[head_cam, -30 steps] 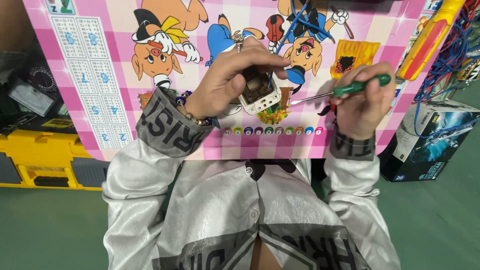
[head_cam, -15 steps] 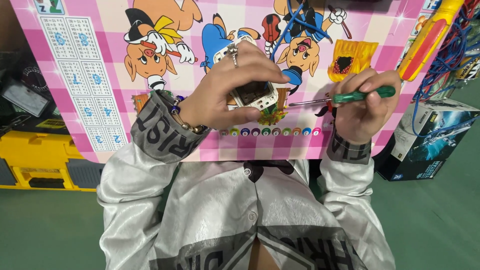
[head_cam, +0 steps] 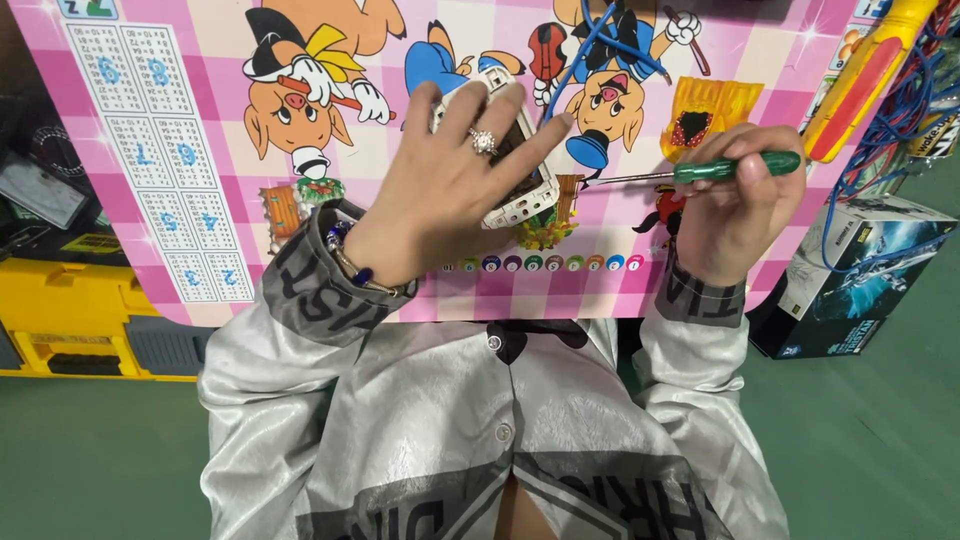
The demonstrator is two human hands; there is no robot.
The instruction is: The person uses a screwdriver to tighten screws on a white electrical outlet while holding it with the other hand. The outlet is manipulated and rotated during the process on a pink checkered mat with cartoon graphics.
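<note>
The left hand is clasping a small white device above the pink cartoon table, while the right hand, clenching a green-handled screwdriver, is best keeping its tip square to the device.

Bright, even light; sharp, slight glare

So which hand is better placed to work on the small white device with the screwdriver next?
Probably the right hand: it grips the green-handled screwdriver, whose shaft points at the small white device. The left hand is spread over that device, holding it on the pink table.
</note>
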